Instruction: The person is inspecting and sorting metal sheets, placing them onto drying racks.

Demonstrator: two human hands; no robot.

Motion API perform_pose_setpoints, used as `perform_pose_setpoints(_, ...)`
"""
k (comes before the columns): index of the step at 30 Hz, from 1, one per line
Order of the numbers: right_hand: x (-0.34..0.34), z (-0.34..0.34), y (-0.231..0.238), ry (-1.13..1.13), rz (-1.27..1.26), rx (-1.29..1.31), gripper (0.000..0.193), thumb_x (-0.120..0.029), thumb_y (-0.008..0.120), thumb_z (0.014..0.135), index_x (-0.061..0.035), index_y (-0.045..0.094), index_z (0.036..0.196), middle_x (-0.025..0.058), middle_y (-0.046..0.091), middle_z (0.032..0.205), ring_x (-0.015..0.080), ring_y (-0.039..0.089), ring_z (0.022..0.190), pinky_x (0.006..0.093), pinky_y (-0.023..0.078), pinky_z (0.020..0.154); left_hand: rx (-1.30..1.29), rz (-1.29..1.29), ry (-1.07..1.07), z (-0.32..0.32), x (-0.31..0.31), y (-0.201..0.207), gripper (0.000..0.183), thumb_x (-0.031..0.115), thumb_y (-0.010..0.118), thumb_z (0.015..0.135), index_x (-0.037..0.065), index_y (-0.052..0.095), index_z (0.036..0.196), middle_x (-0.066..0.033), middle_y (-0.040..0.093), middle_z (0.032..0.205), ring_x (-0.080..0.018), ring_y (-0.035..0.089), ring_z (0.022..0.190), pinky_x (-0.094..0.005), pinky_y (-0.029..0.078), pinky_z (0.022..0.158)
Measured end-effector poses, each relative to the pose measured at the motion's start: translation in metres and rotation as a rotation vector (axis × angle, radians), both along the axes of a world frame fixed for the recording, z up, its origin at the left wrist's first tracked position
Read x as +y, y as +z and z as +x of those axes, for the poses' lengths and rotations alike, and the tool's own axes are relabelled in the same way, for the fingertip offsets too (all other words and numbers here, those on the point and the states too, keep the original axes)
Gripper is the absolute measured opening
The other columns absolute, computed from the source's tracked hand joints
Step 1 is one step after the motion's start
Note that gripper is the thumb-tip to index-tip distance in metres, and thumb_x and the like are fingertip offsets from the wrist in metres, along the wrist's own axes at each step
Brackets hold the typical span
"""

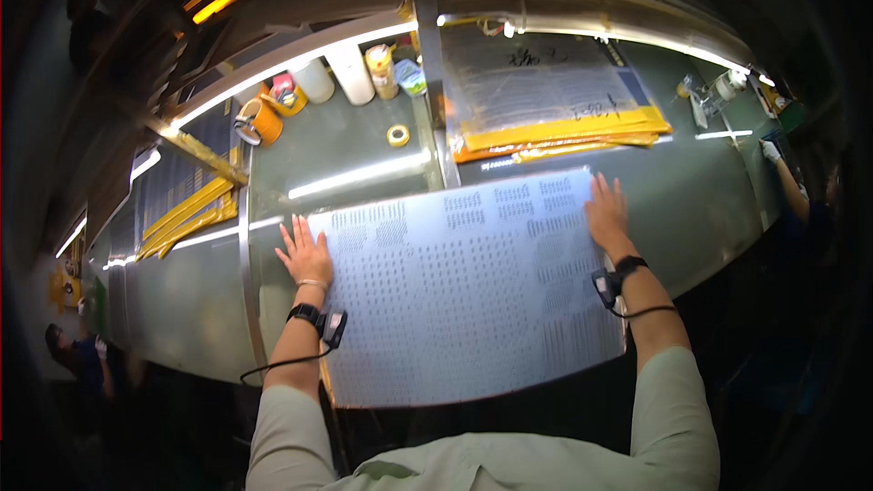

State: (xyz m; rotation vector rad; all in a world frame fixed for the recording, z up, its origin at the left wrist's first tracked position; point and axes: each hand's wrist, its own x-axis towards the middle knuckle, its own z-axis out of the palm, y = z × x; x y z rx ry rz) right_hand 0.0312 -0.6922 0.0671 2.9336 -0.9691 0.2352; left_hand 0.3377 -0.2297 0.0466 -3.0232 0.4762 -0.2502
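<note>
A large, thin, light-blue sheet [473, 309] covered with rows of small dark marks lies flat before me. Its far part rests on the table, while its near edge reaches over the dark gap by my body. Along the sheet's left edge lies my left hand [309, 259], fingers spread and stretched out. My right hand [607, 214] is at the far right corner, with its fingers extended along that edge. Neither hand is wrapped round anything; how much of each palm bears on the sheet I cannot tell. Both wrists carry dark strapped devices with cables.
Greenish table [346, 164] stretches to both sides. Behind the sheet lies a clear-wrapped stack [546, 82] with yellow tape. A tape roll [397, 135], an orange mug-shaped container [262, 120] and several bottles [349, 75] stand at the back. Co-workers [86, 359] are at far left and right.
</note>
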Motion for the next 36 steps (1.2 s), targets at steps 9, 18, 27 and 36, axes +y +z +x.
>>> perform_pose_setpoints(9,0.144,-0.254,0.012,-0.275,0.122,-0.053,0.049,-0.021,0.055,0.082,-0.0013,0.040,0.124,0.0172,0.037,0.129,0.0352,0.033,0.118,0.0433,0.028,0.098,0.022,-0.105,0.282,-0.226,0.146,0.003,0.067,0.046,0.044,0.084,0.007,0.025,0.135,-0.0152,0.017,0.142,-0.0378,0.011,0.131,-0.0600,0.019,0.096)
perform_pose_setpoints(18,0.083,-0.231,0.042,-0.355,1.992,-0.489,0.036,-0.020,0.042,0.089,0.0017,0.046,0.117,0.0106,0.056,0.110,0.0203,0.053,0.102,0.0326,0.041,0.086,0.556,-1.805,0.968,-0.271,0.155,-0.018,0.026,0.028,0.054,0.085,0.003,0.059,0.087,-0.0019,0.059,0.076,-0.0125,0.057,0.064,-0.0257,0.046,0.055)
perform_pose_setpoints(27,0.127,-0.225,0.245,0.186,0.862,-0.026,0.052,-0.009,0.053,0.073,0.0059,0.041,0.122,0.0124,0.056,0.108,0.0201,0.053,0.096,0.0299,0.038,0.084,0.638,-1.921,1.119,-0.259,0.182,-0.026,0.021,0.024,0.050,0.088,0.007,0.053,0.075,-0.0056,0.054,0.062,-0.0174,0.053,0.049,-0.0310,0.048,0.048)
perform_pose_setpoints(36,0.134,-0.122,0.222,0.488,0.535,-0.630,0.046,-0.014,0.047,0.086,-0.0022,0.034,0.128,0.0132,0.043,0.124,0.0267,0.043,0.113,0.0382,0.034,0.098,0.222,-2.347,-0.243,-0.105,0.217,0.292,0.036,0.025,0.051,0.088,0.000,0.046,0.113,-0.0121,0.052,0.107,-0.0208,0.057,0.088,-0.0319,0.050,0.078)
